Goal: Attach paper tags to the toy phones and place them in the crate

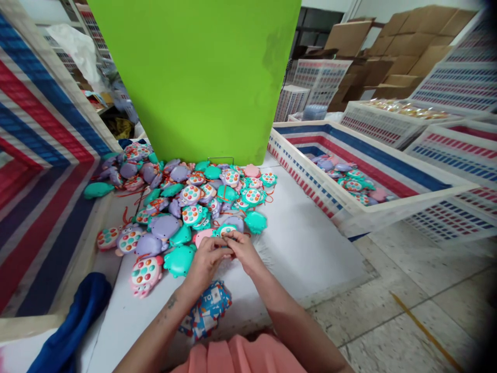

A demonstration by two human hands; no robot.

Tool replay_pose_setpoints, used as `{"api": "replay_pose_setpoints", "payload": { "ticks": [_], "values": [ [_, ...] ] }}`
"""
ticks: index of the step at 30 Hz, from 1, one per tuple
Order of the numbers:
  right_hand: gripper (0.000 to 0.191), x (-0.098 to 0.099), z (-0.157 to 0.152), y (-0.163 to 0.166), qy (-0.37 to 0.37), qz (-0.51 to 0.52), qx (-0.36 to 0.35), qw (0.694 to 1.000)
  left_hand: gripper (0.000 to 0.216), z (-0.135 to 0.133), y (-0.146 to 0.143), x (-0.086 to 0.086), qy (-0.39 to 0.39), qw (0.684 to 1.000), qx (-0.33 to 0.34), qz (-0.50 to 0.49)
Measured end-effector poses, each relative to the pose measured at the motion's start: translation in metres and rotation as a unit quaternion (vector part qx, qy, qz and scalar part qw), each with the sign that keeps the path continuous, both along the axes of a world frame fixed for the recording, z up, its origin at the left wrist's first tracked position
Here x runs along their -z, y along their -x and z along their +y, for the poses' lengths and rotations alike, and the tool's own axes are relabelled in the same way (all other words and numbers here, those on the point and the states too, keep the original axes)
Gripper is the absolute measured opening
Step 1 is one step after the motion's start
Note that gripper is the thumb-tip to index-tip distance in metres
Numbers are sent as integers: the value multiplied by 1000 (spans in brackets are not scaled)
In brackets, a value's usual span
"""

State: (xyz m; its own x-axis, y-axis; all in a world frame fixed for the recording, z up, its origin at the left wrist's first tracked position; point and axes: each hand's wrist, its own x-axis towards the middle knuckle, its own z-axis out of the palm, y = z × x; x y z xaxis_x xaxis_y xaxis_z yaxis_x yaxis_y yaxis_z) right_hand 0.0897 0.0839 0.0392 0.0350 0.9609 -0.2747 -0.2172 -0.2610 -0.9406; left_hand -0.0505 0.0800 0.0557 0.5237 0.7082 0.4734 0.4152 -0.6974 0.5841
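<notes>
From my end of the feed, I see the left hand (206, 258) and right hand (241, 252) meeting over the worktop (305, 235), fingers curled inward. The tips cover one another, so I cannot tell whether the grip is pinching something small or nothing at all. The nearest toy (227, 229) lies just beyond the fingertips, at the near edge of the heap.

I'd call this mid-run. A big heap of toys (165, 226) in teal, purple and pink covers the worktop up to the green board (202, 83), so plenty is left there. Orange cords (125, 216) show on several. A smaller batch (355, 182) sits inside the right crate (359, 218); I can't tell whether those are finished or waiting. The printed cards (212, 305) lie between the forearms, loose from any toy, and pale strands (265, 254) lie just beside the right hand, so I count both as unused.
</notes>
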Motion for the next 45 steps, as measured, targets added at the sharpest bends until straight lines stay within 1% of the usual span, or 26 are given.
{"api": "replay_pose_setpoints", "payload": {
  "ticks": [2, 3, 5, 7, 8, 9, 10, 12, 15, 18, 20, 23, 27, 31, 35, 38, 41, 45],
  "values": [
    [12, -3, 0, -2, -70, -90, 2, 994, 20, 1, 2, 2, 109, 989, -19, -101],
    [10, -4, 0, -3, -111, -137, 10, 984, 19, 1, 3, 3, 165, 975, -36, -147],
    [7, -8, -2, -2, -184, -213, 29, 959, 18, 3, 5, 5, 269, 932, -77, -230],
    [7, -12, -4, 1, -232, -257, 39, 937, 22, 4, 6, 7, 345, 884, -109, -296],
    [8, -13, -5, 2, -249, -267, 38, 930, 24, 5, 6, 8, 368, 865, -122, -320],
    [9, -15, -6, 3, -261, -272, 31, 926, 26, 5, 7, 9, 381, 852, -131, -334],
    [10, -15, -6, 4, -266, -274, 22, 924, 26, 6, 8, 9, 387, 845, -137, -341],
    [11, -15, -7, 5, -268, -268, 5, 925, 25, 6, 11, 10, 389, 843, -142, -344],
    [11, -14, -8, 5, -278, -283, -14, 918, 22, 6, 15, 9, 386, 848, -135, -338],
    [12, -15, -9, 5, -310, -347, -27, 885, 23, 5, 18, 7, 376, 857, -137, -323],
    [13, -15, -11, 6, -324, -397, -27, 858, 25, 5, 20, 6, 356, 871, -153, -303],
    [13, -16, -14, 8, -335, -458, -20, 823, 27, 4, 21, 1, 306, 898, -183, -256],
    [15, -16, -15, 10, -345, -505, -23, 791, 26, 1, 23, -6, 239, 930, -207, -187],
    [18, -19, -16, 10, -348, -529, -30, 773, 25, 0, 25, -7, 181, 952, -218, -118],
    [19, -22, -18, 9, -352, -545, -39, 760, 24, 0, 27, -6, 110, 969, -210, -74],
    [17, -24, -20, 9, -351, -555, -43, 753, 25, 0, 27, -9, 68, 980, -185, -40],
    [16, -24, -21, 10, -349, -564, -48, 747, 31, 0, 26, -13, 32, 987, -158, 17],
    [13, -21, -21, 10, -354, -571, -58, 738, 32, 3, 25, -17, -40, 986, -120, 106]
  ]
}}
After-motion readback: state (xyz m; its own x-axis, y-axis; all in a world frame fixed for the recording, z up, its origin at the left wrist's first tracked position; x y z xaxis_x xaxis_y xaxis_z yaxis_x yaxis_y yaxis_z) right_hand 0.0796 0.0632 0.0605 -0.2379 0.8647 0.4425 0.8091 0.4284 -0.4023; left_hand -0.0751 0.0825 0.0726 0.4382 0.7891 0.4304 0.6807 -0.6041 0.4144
